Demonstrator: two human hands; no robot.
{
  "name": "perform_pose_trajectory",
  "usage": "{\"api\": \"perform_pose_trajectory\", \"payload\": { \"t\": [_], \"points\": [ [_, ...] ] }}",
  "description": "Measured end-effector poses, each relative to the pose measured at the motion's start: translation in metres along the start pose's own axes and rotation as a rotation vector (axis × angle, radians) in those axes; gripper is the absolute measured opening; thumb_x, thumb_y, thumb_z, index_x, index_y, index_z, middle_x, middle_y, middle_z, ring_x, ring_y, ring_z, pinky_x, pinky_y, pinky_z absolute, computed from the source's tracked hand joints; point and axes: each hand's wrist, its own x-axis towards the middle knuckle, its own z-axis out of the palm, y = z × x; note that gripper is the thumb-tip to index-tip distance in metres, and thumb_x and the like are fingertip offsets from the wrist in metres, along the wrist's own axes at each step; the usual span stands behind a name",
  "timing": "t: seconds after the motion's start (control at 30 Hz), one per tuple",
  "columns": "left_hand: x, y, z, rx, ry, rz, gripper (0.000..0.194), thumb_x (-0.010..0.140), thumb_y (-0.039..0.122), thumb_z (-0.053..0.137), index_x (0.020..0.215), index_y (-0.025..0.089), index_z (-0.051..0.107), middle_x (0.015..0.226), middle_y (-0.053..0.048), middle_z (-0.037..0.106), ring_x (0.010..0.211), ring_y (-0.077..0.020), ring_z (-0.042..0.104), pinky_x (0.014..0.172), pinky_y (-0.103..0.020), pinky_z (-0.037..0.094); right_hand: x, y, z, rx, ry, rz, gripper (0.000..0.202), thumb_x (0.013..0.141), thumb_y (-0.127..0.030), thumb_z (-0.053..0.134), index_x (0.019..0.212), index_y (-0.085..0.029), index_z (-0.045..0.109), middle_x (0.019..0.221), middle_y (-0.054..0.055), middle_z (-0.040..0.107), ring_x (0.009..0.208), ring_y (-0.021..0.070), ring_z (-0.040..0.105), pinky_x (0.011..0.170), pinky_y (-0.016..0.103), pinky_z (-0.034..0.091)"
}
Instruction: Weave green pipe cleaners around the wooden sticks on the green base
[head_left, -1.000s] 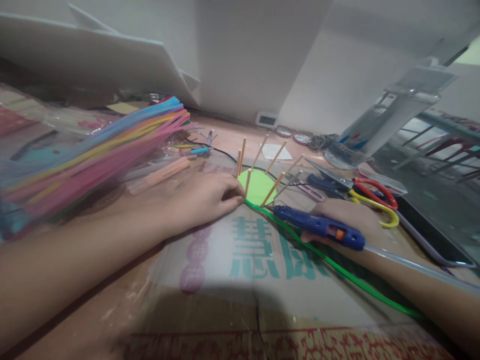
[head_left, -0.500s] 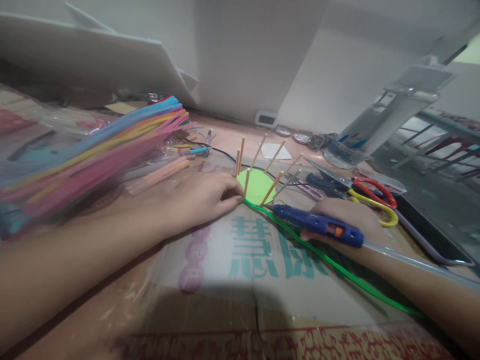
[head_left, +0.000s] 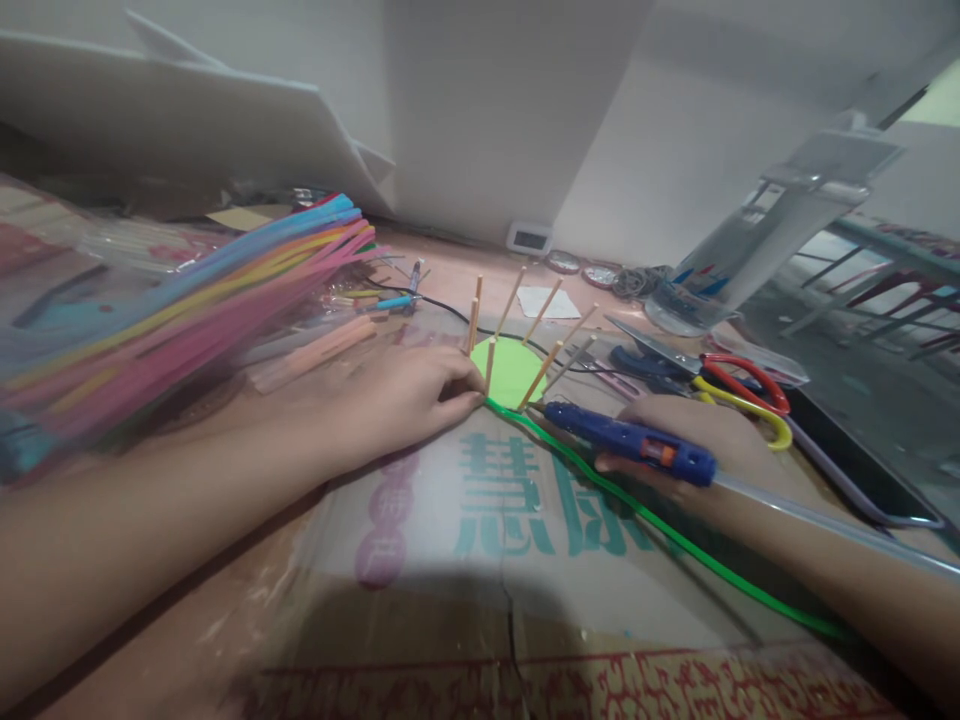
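Note:
A light-green disc (head_left: 511,368) lies on the table with several thin wooden sticks (head_left: 535,384) standing around its edge, most leaning outward. My left hand (head_left: 435,385) pinches the end of a bright green pipe cleaner (head_left: 637,507) against the disc's near-left edge, beside one stick. From there the pipe cleaner runs right and toward me, passing below my right hand. My right hand (head_left: 686,425) is wrapped around a blue hot glue gun (head_left: 630,440) with a clear glue stick in its back. Its nozzle is close to the foot of the front right stick; whether it touches is unclear.
Bagged colourful pipe cleaners (head_left: 225,290) lie at left. Scissors (head_left: 742,390) with red and yellow handles and a phone (head_left: 862,455) are at right, near a clear bottle (head_left: 750,240). A black cord (head_left: 450,308) runs behind the disc. A small white digital display (head_left: 529,238) stands by the wall.
Almost everything keeps its place; the view has shifted slightly. The glue gun's nozzle stays by the same stick, and my left hand still pinches the pipe cleaner.

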Motion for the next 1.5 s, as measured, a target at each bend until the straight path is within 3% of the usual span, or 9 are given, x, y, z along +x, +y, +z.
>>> {"api": "perform_pose_trajectory", "payload": {
  "t": [0.17,0.33,0.47,0.63,0.77,0.87,1.1,1.37,1.5],
  "points": [
    [-0.001,-0.002,0.001,-0.008,0.001,0.0,0.016,0.09,0.026,0.056,0.091,0.021,0.071,0.093,-0.001,0.073,0.078,-0.0153,0.064,0.067,-0.027,0.042,-0.008,0.011,-0.006,0.281,0.016,0.109,0.039,0.077,-0.064,0.069,0.077,-0.025,0.064,0.063,0.0,0.066,0.051,0.0186,0.059,0.045,0.029,0.043],
    [-0.001,-0.004,0.002,-0.027,0.003,0.014,0.015,0.09,0.026,0.056,0.09,0.022,0.07,0.092,0.0,0.073,0.08,-0.0158,0.064,0.067,-0.027,0.042,-0.001,0.014,-0.029,0.579,0.427,0.166,0.042,0.079,-0.068,0.065,0.085,-0.027,0.059,0.073,0.004,0.066,0.063,0.0216,0.061,0.057,0.035,0.05],
    [-0.002,-0.002,0.002,-0.025,0.005,0.003,0.016,0.09,0.026,0.055,0.092,0.022,0.07,0.092,0.0,0.073,0.079,-0.0159,0.064,0.068,-0.027,0.042,0.04,0.022,-0.055,0.515,0.572,0.278,0.041,0.092,-0.056,0.055,0.078,-0.019,0.066,0.079,0.008,0.069,0.074,0.0203,0.064,0.076,0.036,0.051],
    [-0.001,0.0,0.001,-0.037,-0.013,-0.016,0.017,0.09,0.027,0.056,0.093,0.022,0.072,0.095,-0.001,0.074,0.082,-0.0168,0.065,0.071,-0.027,0.044,0.106,0.054,-0.054,0.315,0.366,0.519,0.036,0.091,-0.047,0.059,0.095,-0.014,0.073,0.092,0.007,0.072,0.086,0.0176,0.064,0.078,0.029,0.049],
    [-0.002,-0.001,0.002,-0.023,-0.013,-0.021,0.019,0.091,0.027,0.055,0.094,0.022,0.072,0.097,-0.001,0.074,0.084,-0.0173,0.066,0.071,-0.027,0.045,0.142,0.086,-0.015,0.411,0.253,0.558,0.034,0.083,-0.043,0.069,0.103,-0.015,0.072,0.09,0.008,0.073,0.076,0.0173,0.063,0.059,0.025,0.047],
    [-0.002,-0.002,0.003,-0.023,-0.005,-0.019,0.019,0.091,0.027,0.055,0.096,0.024,0.072,0.097,-0.001,0.074,0.084,-0.0174,0.066,0.071,-0.027,0.045,0.157,0.11,0.015,0.455,0.22,0.561,0.031,0.085,-0.041,0.067,0.096,-0.013,0.072,0.093,0.01,0.074,0.081,0.0185,0.066,0.063,0.025,0.049],
    [-0.002,-0.003,0.004,-0.028,-0.004,-0.009,0.018,0.091,0.027,0.055,0.095,0.023,0.072,0.096,-0.001,0.074,0.082,-0.0165,0.066,0.068,-0.027,0.044,0.159,0.139,0.04,0.482,0.124,0.571,0.032,0.084,-0.045,0.068,0.087,-0.014,0.068,0.08,0.01,0.073,0.068,0.019,0.065,0.059,0.028,0.052],
    [-0.002,-0.002,0.003,-0.03,-0.005,-0.014,0.02,0.092,0.028,0.053,0.096,0.023,0.072,0.096,-0.001,0.074,0.083,-0.0169,0.066,0.069,-0.027,0.045,0.15,0.131,0.028,0.278,-0.016,0.531,0.037,0.083,-0.052,0.069,0.086,-0.015,0.069,0.079,0.009,0.073,0.07,0.021,0.066,0.067,0.031,0.052],
    [-0.002,-0.003,0.003,-0.012,-0.008,-0.008,0.02,0.091,0.027,0.054,0.097,0.023,0.073,0.097,-0.002,0.075,0.084,-0.018,0.067,0.072,-0.028,0.046,0.137,0.122,0.014,0.051,-0.051,0.534,0.048,0.08,-0.053,0.071,0.103,-0.012,0.069,0.098,0.017,0.074,0.092,0.0321,0.068,0.082,0.039,0.05]
  ]
}}
